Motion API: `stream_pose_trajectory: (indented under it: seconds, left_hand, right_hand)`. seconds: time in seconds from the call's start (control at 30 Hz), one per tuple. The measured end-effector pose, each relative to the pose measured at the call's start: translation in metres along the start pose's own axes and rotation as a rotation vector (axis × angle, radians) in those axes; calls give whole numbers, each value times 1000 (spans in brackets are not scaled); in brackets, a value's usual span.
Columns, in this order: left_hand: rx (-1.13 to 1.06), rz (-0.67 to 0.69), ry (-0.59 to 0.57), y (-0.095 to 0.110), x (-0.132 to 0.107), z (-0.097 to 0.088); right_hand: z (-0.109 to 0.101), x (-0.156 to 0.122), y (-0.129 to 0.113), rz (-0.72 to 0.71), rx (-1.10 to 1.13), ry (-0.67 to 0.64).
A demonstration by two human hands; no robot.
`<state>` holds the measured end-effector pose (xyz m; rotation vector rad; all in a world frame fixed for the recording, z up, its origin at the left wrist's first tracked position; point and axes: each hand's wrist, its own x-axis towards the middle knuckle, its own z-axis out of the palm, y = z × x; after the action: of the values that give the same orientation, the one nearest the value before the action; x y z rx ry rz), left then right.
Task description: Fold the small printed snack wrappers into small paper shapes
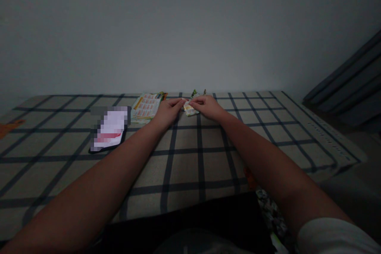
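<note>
My left hand and my right hand are close together over the checked cloth, fingers pinched. At their fingertips is a small white and yellow piece with print, like a paper or a little packet; I cannot tell which. My right fingers are on its upper side, and my left fingertips meet its left edge. Just behind my right hand lies a crumpled green and white wrapper-like thing, partly hidden. Left of my left hand, printed sheets or packets in green, white and orange lie flat.
A phone with a lit, blurred screen lies at the left. The checked cloth covers the surface up to the pale wall. An orange patch is at the far left edge. Dark curtain-like folds hang at the right.
</note>
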<state>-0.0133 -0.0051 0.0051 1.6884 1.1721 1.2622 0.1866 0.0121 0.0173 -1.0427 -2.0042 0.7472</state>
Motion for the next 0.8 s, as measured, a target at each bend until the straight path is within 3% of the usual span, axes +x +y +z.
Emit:
stream_pose_trajectory:
  seconds: [0.63,0.8]
  left_hand:
    - [71,6,40,4,0,0]
    - [94,35,32,5,0,-2]
  right_hand:
    - [1,1,-1,19,28,-3]
    - [1,0,-2,21,30,-67]
